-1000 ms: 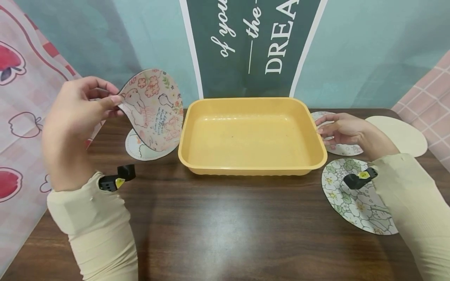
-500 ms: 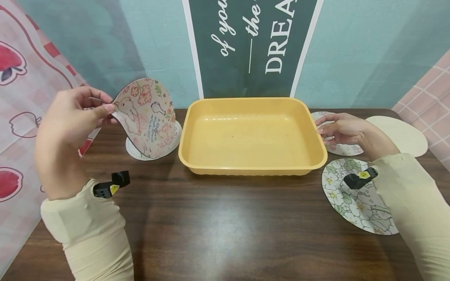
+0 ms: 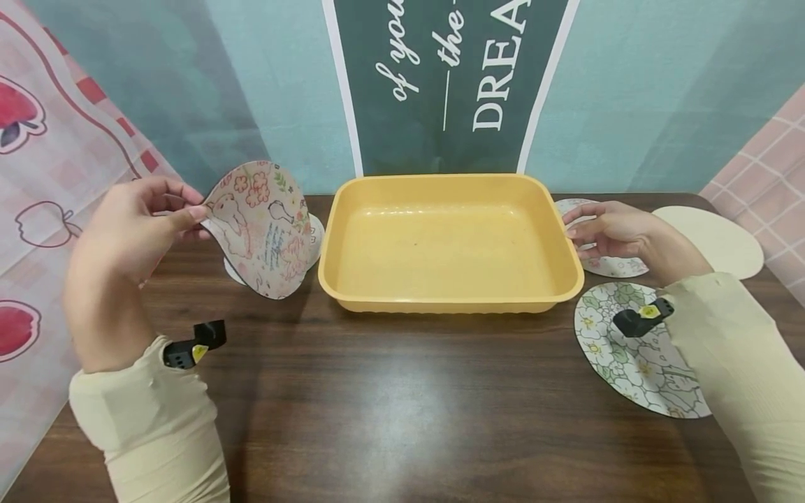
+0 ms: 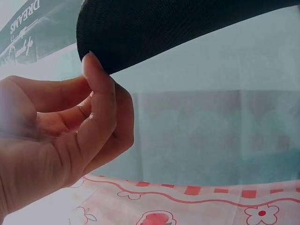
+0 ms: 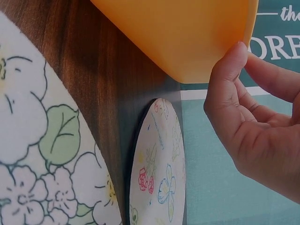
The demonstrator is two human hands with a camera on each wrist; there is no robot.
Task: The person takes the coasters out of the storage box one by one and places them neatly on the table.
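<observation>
**Left hand holds printed mat beside tray; right hand at tray's edge**

Head view. Left hand (image 3: 135,223), left of frame: thumb and fingers (image 4: 101,101) pinch the edge of a flexible oval mat with animal-and-flower print (image 3: 260,230). The mat is lifted off the dark wood surface (image 3: 402,405), bent, printed side toward the camera; its lower edge hangs over another mat (image 3: 314,234), mostly hidden behind it. It sits just left of the yellow tray (image 3: 449,304), apart from it.

Right hand (image 3: 613,230), right of frame: fingers loosely curled, holding nothing. Right wrist view: thumb tip at the tray's rim; cannot tell whether it touches. Under this hand lies a small floral mat (image 5: 157,173).

Also flat on the surface: a green-leaf flower mat (image 3: 635,363), lower right; a plain cream oval mat (image 3: 723,241), far right.
</observation>
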